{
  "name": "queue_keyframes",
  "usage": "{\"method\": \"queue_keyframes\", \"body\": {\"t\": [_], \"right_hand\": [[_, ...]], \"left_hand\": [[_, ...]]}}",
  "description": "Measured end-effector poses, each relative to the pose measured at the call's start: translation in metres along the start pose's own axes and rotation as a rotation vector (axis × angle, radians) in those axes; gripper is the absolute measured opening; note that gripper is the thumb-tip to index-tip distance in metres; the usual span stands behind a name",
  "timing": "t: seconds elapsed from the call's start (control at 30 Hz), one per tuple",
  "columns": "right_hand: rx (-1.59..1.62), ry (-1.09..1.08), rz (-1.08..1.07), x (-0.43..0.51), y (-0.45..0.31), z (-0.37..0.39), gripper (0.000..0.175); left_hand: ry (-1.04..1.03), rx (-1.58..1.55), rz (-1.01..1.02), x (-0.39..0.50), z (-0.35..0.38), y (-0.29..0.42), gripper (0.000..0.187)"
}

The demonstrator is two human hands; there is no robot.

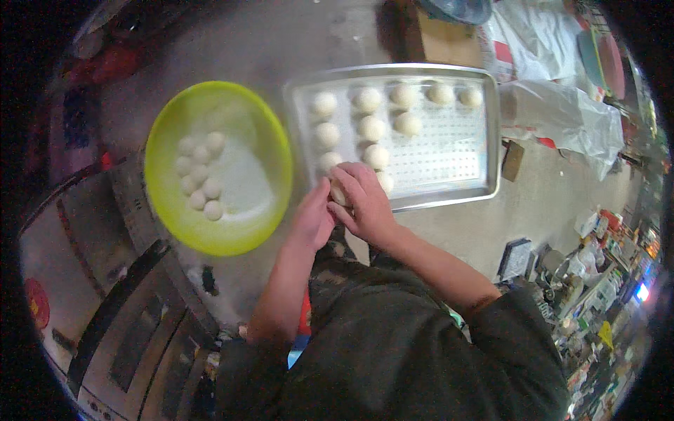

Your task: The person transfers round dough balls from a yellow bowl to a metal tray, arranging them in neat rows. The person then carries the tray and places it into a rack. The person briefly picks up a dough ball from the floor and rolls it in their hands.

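Near the close left corner of a metal sheet tray point(455, 197), my two hands meet around a pale ball point(339, 194) that looks like dough. My right hand point(364, 196) curves over its top and right side. My left hand point(316, 218) presses in from the left, its fingers mostly hidden. Several similar balls, such as one pale ball point(370, 128), stand in rough rows on the tray's dotted liner point(447, 150). To the left is a lime-green basin point(158, 194), dusted inside with white powder. Several smaller white balls point(199, 173) cluster in it.
A cardboard box point(451, 42) and a blue-grey bowl point(461, 9) are beyond the tray. Clear plastic bags point(561, 113) lie at its right. Crowded goods point(590, 284) fill the right edge. An appliance with dark panels point(139, 342) stands at the lower left.
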State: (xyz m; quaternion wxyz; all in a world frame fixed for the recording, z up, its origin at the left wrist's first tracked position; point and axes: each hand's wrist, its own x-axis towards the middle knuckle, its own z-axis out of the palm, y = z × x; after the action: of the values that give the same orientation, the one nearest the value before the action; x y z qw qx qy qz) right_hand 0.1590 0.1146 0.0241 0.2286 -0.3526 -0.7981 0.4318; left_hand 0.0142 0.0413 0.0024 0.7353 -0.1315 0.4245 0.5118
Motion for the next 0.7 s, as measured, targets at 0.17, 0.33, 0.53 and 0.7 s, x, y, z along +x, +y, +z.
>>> {"method": "queue_keyframes", "body": {"t": [0.17,0.33,0.53,0.7], "right_hand": [[-0.071,-0.015,0.143,-0.067,0.058,-0.040,0.067],[-0.012,0.100,0.380,-0.092,0.120,-0.060,0.060],[-0.243,0.182,0.239,-0.047,0.183,-0.054,0.061],[-0.318,0.197,0.175,-0.048,0.204,-0.034,0.060]], "left_hand": [[-0.083,0.023,-0.109,0.038,0.019,-0.082,0.055],[0.060,0.205,-0.135,0.040,0.043,-0.110,0.059],[0.071,0.402,-0.066,0.024,0.015,-0.118,0.058],[0.116,0.404,-0.019,0.015,0.002,-0.122,0.054]]}}
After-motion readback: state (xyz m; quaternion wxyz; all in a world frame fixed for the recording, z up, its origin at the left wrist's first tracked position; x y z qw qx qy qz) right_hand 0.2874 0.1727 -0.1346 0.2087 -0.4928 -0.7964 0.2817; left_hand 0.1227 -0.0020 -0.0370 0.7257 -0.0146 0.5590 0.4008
